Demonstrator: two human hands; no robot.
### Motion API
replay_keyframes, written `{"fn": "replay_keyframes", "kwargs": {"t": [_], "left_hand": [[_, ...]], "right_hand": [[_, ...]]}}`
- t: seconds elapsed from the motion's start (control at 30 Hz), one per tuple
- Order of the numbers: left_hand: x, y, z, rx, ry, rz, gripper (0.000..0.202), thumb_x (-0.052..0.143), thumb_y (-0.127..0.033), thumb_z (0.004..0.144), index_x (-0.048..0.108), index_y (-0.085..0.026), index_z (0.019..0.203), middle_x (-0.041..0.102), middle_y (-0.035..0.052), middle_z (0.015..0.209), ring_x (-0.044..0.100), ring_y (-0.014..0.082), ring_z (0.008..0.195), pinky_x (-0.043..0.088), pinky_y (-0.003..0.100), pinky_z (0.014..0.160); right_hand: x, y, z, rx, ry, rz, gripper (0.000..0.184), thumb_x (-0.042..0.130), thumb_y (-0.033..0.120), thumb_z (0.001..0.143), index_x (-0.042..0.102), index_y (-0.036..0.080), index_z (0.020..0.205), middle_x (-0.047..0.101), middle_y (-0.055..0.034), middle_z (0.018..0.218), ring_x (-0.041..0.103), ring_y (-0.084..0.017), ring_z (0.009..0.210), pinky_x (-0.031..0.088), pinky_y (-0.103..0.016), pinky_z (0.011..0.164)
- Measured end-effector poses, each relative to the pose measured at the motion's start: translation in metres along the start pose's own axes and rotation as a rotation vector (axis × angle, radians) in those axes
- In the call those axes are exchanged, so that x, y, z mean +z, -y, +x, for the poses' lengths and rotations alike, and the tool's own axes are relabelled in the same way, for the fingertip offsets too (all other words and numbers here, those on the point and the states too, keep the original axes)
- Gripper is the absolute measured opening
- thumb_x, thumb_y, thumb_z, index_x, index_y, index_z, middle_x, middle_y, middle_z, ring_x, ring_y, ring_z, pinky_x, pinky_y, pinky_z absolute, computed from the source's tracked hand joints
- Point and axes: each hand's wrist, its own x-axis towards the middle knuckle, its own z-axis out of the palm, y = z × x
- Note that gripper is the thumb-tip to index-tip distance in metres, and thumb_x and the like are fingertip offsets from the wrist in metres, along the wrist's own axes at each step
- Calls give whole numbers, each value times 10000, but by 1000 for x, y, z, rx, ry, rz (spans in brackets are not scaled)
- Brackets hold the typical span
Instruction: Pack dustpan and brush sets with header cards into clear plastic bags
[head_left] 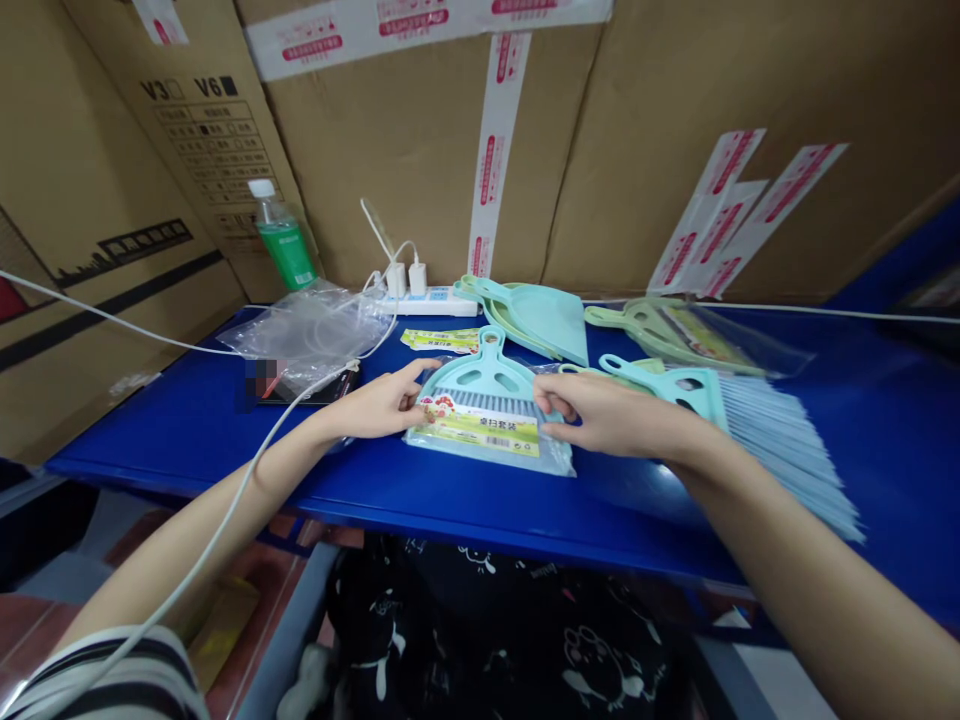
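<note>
Both hands (386, 402) (596, 412), curled inward, grip the bagged brush set (487, 425).

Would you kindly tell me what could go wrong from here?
The white cable crosses in front of the left forearm and might snag if that arm lifts. With the left hand and right hand at its sides, the clear plastic bag around the dustpan set could tear. The right forearm, close to the loose blue-bristled brush, might knock it.
</note>
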Motion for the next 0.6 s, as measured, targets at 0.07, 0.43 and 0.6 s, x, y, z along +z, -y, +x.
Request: {"fn": "replay_keyframes", "kwargs": {"t": [0.07,0.43,0.6], "left_hand": [[-1,1,0,15,16,-19,663,521,-355,830,292,-95,1395,601,-19,712,481,115,567,373,231,518],[-6,-1,-2,-15,87,-144,680,519,-271,876,212,-150,1471,483,-74,643,457,88,511,416,206,513],[-6,-4,-5,-73,99,-187,680,525,-269,874,219,-159,1471,531,-59,660,481,85,505,403,197,508]], "right_hand": [[0,-2,-1,-32,18,30,148,506,182,710,373,246,714,477,7,682,423,-158,597,328,-283,565],[-5,-8,-1,-94,119,190,148,478,146,674,378,241,727,466,0,716,437,-157,643,360,-286,590],[-9,-15,-3,-139,138,231,84,479,233,726,403,237,763,487,-15,740,448,-167,658,367,-302,609]]}}
